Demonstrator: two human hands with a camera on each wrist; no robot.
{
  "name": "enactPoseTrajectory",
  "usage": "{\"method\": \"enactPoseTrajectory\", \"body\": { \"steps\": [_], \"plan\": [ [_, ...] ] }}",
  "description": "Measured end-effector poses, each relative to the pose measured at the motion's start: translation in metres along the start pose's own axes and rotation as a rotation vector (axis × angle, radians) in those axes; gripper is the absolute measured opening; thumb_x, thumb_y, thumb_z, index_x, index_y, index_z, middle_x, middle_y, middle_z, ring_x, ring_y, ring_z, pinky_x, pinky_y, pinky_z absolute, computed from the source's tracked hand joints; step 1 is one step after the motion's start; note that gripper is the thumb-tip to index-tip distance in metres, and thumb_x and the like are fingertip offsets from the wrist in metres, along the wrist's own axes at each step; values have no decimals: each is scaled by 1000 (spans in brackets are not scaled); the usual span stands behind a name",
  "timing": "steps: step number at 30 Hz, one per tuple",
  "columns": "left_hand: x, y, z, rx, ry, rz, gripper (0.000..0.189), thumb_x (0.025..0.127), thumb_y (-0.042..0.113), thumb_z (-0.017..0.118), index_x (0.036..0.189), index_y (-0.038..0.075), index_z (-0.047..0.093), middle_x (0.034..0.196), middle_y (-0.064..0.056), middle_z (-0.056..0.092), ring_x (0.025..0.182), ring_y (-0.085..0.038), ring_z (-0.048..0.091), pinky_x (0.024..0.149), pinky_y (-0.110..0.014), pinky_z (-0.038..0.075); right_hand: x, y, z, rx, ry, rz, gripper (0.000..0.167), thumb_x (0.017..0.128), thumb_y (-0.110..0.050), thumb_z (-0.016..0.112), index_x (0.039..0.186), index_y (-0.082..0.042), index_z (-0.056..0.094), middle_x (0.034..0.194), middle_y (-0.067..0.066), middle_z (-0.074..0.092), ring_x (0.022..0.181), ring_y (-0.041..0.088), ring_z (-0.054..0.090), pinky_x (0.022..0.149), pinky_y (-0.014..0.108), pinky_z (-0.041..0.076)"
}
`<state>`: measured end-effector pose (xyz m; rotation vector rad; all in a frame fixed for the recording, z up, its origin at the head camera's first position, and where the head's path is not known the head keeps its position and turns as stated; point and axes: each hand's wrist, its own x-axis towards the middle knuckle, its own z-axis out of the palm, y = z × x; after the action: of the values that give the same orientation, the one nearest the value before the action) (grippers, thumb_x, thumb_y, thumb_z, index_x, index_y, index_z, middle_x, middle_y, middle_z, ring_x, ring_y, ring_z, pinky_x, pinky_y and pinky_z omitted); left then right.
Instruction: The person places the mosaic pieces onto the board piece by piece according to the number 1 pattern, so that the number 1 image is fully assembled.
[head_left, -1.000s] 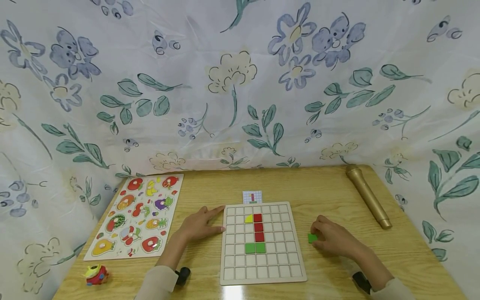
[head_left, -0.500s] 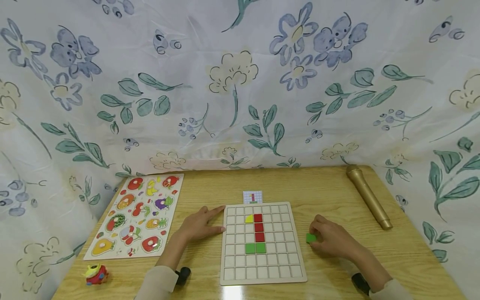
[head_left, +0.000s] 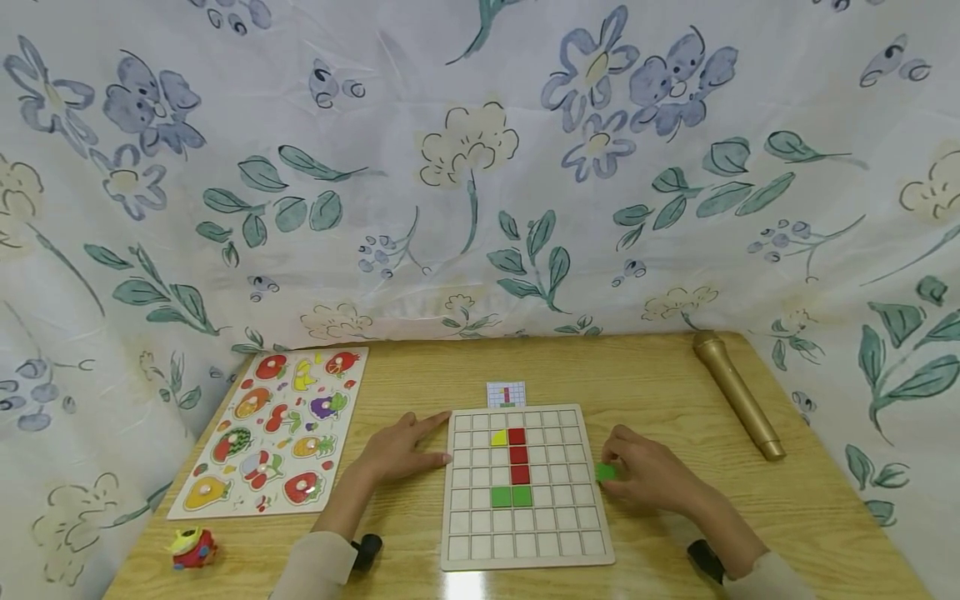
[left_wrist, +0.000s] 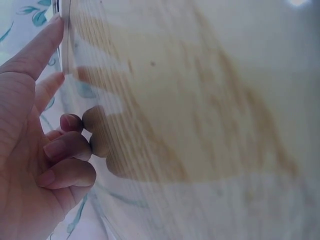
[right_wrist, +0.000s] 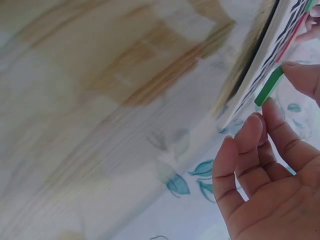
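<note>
A white grid board (head_left: pixel 555 518) lies on the wooden table. On it are a yellow piece (head_left: pixel 499 438) with a slanted side, a column of red squares (head_left: pixel 519 456) and two green squares (head_left: pixel 501 497) side by side. At the board's upper left edge rests my left hand (head_left: pixel 397 450), thumb and index finger extended against the edge; in the left wrist view its other fingers curl in, holding nothing. My right hand (head_left: pixel 647 468) pinches a loose green square tile (right_wrist: pixel 270 86) between thumb and index finger, right at the board's right edge.
A small printed pattern card (head_left: pixel 506 394) sits behind the board. To the left lie a fruit puzzle board (head_left: pixel 262 500) and a small red and yellow toy figure (head_left: pixel 193 550). A gold microphone (head_left: pixel 738 396) lies at the back right. Floral cloth (head_left: pixel 480 250) hangs behind the table.
My right hand has moved left with the green tile, from out on the table to the board's right edge. The left hand and the pieces on the board have stayed put.
</note>
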<state>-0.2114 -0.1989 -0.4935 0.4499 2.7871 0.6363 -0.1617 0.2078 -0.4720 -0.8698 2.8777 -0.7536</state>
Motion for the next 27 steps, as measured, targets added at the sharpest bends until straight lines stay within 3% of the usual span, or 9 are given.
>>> {"method": "enactPoseTrajectory", "body": {
  "steps": [18,27],
  "plan": [
    [1,-2,3,7,-5,-5,75,84,60,69,150,36,43,97,-7,49,70,-20,45,62,-36,35,26,-33,16,24,-96,-31,19,79,-22,78,90,-16,64,91,-7,52,74,2,45,65,22,43],
    [1,-2,1,4,-4,0,75,84,58,69,151,34,43,94,-6,48,68,-19,43,60,-35,34,35,-48,27,-14,-125,-104,18,80,-24,78,89,-15,65,94,-9,54,78,1,49,70,23,47]
  ]
}}
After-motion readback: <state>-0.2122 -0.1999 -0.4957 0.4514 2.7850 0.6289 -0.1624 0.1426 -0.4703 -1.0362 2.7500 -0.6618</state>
